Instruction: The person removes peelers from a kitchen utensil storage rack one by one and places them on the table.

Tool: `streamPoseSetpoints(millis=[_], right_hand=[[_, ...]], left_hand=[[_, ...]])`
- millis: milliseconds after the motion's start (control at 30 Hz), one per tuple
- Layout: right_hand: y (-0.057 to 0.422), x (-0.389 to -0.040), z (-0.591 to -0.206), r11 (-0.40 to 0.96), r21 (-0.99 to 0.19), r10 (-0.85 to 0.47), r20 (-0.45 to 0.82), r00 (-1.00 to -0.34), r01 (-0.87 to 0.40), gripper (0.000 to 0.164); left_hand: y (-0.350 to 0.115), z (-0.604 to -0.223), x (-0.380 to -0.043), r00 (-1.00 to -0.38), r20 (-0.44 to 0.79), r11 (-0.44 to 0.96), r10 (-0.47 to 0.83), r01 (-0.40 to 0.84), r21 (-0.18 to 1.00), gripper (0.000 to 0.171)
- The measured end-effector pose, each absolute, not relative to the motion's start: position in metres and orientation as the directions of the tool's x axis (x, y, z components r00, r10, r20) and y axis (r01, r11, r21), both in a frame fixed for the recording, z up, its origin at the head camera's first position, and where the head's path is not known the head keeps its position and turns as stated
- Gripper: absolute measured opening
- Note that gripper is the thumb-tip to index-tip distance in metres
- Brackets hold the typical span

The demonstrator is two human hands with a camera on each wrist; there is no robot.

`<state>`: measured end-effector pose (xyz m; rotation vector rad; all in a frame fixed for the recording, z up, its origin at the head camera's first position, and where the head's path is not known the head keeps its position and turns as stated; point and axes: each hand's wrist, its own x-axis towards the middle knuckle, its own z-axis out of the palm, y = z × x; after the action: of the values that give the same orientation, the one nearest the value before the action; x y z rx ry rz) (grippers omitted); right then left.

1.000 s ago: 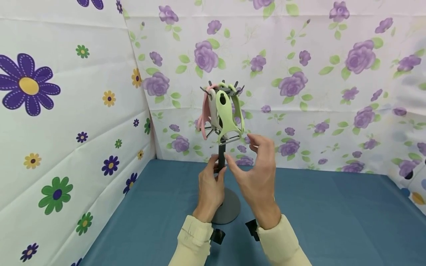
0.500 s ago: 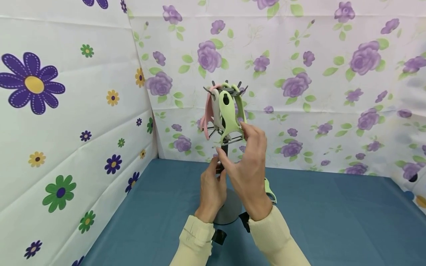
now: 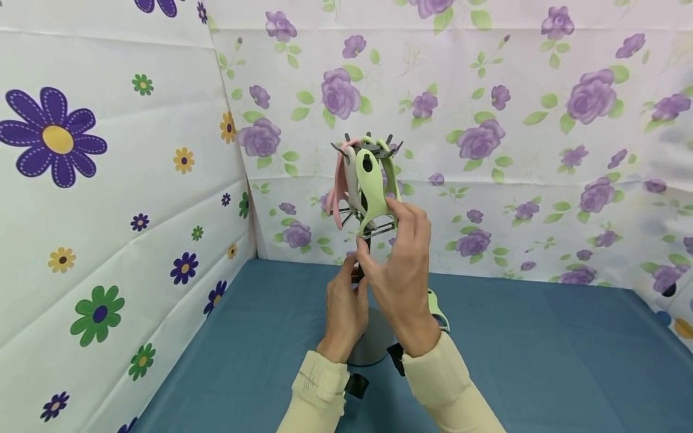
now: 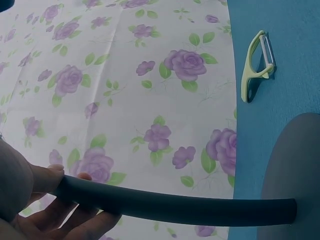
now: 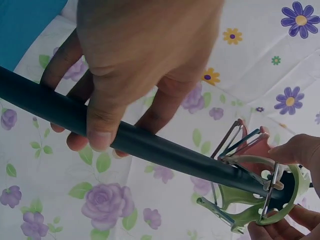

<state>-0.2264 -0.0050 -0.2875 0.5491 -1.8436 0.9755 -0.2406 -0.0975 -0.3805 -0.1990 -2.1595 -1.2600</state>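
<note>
A light green peeler (image 3: 369,195) hangs by its handle hole from a hook on a dark utensil stand. My right hand (image 3: 403,270) pinches its lower, bladed end, thumb on one side and fingers on the other; the right wrist view shows that hand (image 5: 300,150) around the head of the peeler (image 5: 296,200). Lower down, my left hand (image 3: 345,310) grips the stand's dark pole (image 4: 200,204), its fingers (image 4: 95,225) curled around it. A pink peeler (image 3: 339,183), a pale grey peeler (image 3: 351,174) and another green peeler (image 3: 392,171) hang beside it.
Another green peeler (image 4: 248,75) lies on the blue tabletop (image 3: 541,349) behind my right wrist. The round grey base (image 3: 373,346) of the stand sits under my hands. A flowered cloth wall (image 3: 498,198) closes off the back, with another (image 3: 135,252) at the left.
My right hand has moved left from beside the green peeler and taken hold of its lower end. The peeler on the table has come into view. My left hand keeps its grip.
</note>
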Motion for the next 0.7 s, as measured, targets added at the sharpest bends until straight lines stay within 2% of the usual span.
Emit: streamPoseSetpoints(millis=[200, 500, 700], right_hand=[[-0.003, -0.222, -0.284, 0.597, -0.374, 0.027, 0.894, -0.448, -0.71, 0.064], [-0.002, -0.219, -0.277, 0.577, -0.346, 0.015, 0.91, -0.414, -0.74, 0.064], [0.001, -0.216, -0.278, 0.58, -0.354, 0.01, 0.904, -0.428, -0.734, 0.065]], left_hand=[[-0.098, -0.381, -0.243, -0.798, 0.58, 0.537, -0.162, 0.422, 0.731, 0.036], [-0.098, -0.378, -0.246, -0.77, 0.616, 0.541, -0.168, 0.45, 0.71, 0.03], [-0.097, -0.38, -0.244, -0.791, 0.59, 0.541, -0.162, 0.429, 0.723, 0.031]])
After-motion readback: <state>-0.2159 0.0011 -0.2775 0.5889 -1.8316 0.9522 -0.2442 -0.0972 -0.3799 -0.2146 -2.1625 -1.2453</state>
